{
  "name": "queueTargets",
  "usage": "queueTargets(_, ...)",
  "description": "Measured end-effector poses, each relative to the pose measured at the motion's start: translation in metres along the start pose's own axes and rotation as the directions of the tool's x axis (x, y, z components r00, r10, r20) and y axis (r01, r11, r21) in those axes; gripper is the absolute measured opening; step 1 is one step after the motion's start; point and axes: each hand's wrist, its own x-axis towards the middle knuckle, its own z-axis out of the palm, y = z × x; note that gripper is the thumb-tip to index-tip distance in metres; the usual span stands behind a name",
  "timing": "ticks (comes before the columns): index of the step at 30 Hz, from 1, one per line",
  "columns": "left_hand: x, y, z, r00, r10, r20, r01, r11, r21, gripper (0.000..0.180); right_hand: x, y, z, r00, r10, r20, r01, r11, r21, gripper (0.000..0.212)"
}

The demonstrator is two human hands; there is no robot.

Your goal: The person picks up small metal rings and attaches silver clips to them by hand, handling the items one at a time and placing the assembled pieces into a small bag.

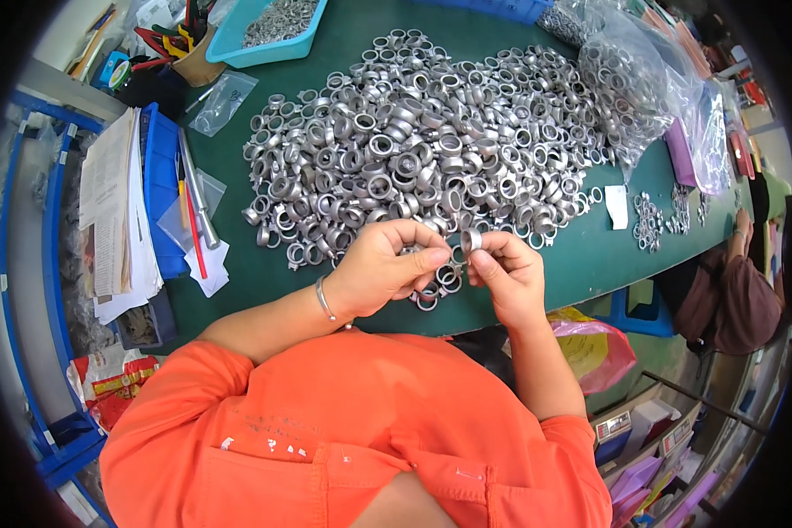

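A green table (343,66) spreads under a big heap of grey metal rings (396,132). The right hand (512,277) pinches one ring (472,240) upright between thumb and fingers, just above the heap's near edge. The left hand (385,264) is beside it, thumb and fingertips together; I cannot tell whether they grip anything. A teal tray (266,55) stands at the far edge, a clear bag (629,84) of metal parts to the right, a blue tray (160,189) to the left. Beyond the table's right end sits another person (739,304). Dense print covers the papers (110,207); boxes (613,427) at lower right bear labels.
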Motion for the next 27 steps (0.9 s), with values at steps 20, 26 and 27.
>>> queueTargets(20,-0.004,-0.003,0.006,0.932,0.348,0.098,-0.354,0.824,0.442,0.012,-0.009,0.002,0.011,0.884,-0.456,0.101,0.466,0.870,-0.161,0.041)
queueTargets(26,-0.001,-0.005,0.003,0.844,0.500,0.193,-0.519,0.673,0.527,0.014,-0.009,-0.002,0.013,0.775,-0.601,0.192,0.608,0.628,-0.486,0.035)
queueTargets(27,0.002,-0.007,0.000,0.808,0.545,0.224,-0.566,0.613,0.551,0.014,-0.007,-0.008,0.013,0.702,-0.629,0.335,0.643,0.357,-0.678,0.033)
